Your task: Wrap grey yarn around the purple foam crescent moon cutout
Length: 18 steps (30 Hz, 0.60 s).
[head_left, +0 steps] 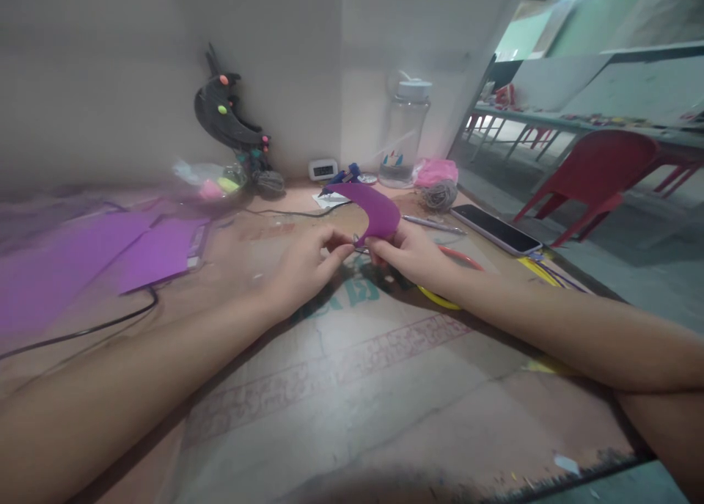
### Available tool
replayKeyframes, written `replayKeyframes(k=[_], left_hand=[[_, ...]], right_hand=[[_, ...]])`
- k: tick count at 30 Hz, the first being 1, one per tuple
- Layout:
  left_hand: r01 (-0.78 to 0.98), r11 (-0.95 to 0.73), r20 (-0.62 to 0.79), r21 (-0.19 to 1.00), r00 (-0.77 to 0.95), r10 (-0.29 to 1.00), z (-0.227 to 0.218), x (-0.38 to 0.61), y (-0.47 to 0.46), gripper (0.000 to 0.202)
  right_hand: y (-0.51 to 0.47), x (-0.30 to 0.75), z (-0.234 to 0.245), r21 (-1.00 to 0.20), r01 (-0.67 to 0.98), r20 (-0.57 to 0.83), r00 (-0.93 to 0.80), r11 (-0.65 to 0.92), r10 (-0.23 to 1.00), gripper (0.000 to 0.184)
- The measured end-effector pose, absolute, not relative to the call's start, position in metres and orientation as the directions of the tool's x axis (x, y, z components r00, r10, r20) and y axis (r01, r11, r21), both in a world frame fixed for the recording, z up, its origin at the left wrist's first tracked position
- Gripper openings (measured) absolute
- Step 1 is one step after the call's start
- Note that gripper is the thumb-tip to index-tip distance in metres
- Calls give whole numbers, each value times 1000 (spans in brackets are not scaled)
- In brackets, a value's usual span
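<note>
A purple crescent cutout (379,209), apparently paper or felt, stands tilted above the table. My right hand (410,251) pinches its lower part between thumb and fingers. Beside the crescent's lower tip, my left hand (311,265) has its thumb and forefinger pressed together. A tiny greyish bit shows at those fingertips; what they hold is too small to make out. Beneath my right hand and wrist lies a tool with an orange and yellow handle (440,298), mostly hidden.
Purple sheets (159,258) and a black cord (110,324) lie left. A black crescent ornament (220,111) leans on the wall. Behind stand a small digital clock (323,169), a blue glue gun (349,174) and a clear bottle (404,137). Grey yarn (438,194), a pen (434,224) and phone (495,227) lie right.
</note>
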<state>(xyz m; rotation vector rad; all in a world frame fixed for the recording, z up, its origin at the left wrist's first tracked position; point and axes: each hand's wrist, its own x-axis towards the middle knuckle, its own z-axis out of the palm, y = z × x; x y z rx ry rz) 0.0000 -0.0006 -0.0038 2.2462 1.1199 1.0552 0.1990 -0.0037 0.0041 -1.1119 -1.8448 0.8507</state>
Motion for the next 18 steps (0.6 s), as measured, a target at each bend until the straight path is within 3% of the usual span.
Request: replayKeyframes(k=[6, 12, 18], left_hand=[[425, -549, 434, 720, 342, 834, -4, 2, 3, 17], [261, -374, 282, 890, 331, 901, -12, 0, 14, 29], [312, -440, 337, 842, 335, 880, -13, -2, 14, 36]], right_hand=[[-3, 201, 0, -794, 354, 398, -313, 495, 862, 17], [-3, 202, -3, -734, 344, 452, -396, 585, 799, 17], [-3, 203, -3, -631, 404, 496, -446, 662, 745, 14]])
